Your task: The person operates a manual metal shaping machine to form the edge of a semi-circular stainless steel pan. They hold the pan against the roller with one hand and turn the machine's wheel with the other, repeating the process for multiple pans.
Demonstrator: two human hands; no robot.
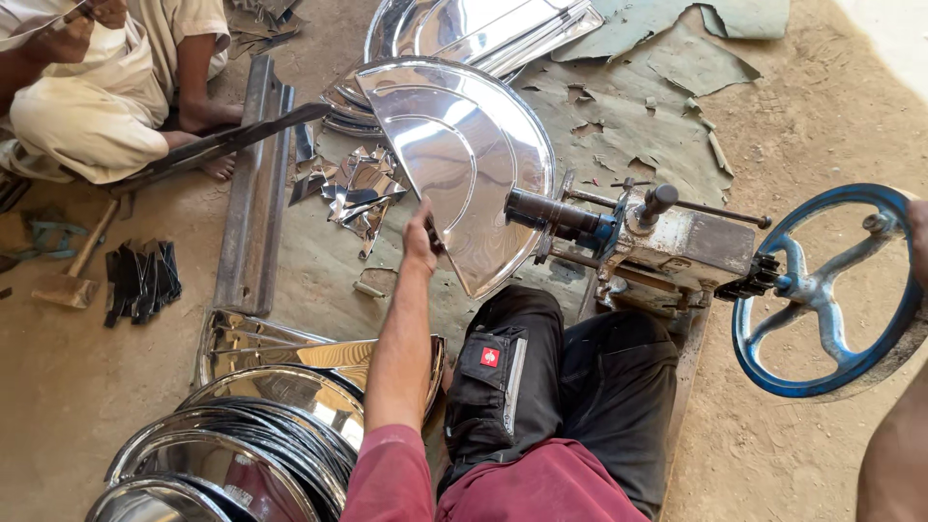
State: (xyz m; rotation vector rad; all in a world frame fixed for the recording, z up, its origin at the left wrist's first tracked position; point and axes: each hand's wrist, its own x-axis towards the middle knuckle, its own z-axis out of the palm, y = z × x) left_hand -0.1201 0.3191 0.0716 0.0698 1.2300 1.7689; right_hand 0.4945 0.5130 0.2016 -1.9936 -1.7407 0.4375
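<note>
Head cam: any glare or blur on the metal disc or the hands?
Head view: hard sunlight, strong specular glare on the shiny metal disc and the stacked plates; left hand sharp at the disc's edge; right hand cropped by the frame at the blue handwheel; no visible motion blur.

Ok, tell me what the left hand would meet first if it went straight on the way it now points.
The left hand already grips the edge of the shiny half-round metal plate clamped in the hand-cranked machine. Going straight on, up the picture, it would slide along that plate's face first; beyond lie metal scraps, though depth is hard to judge.
</note>
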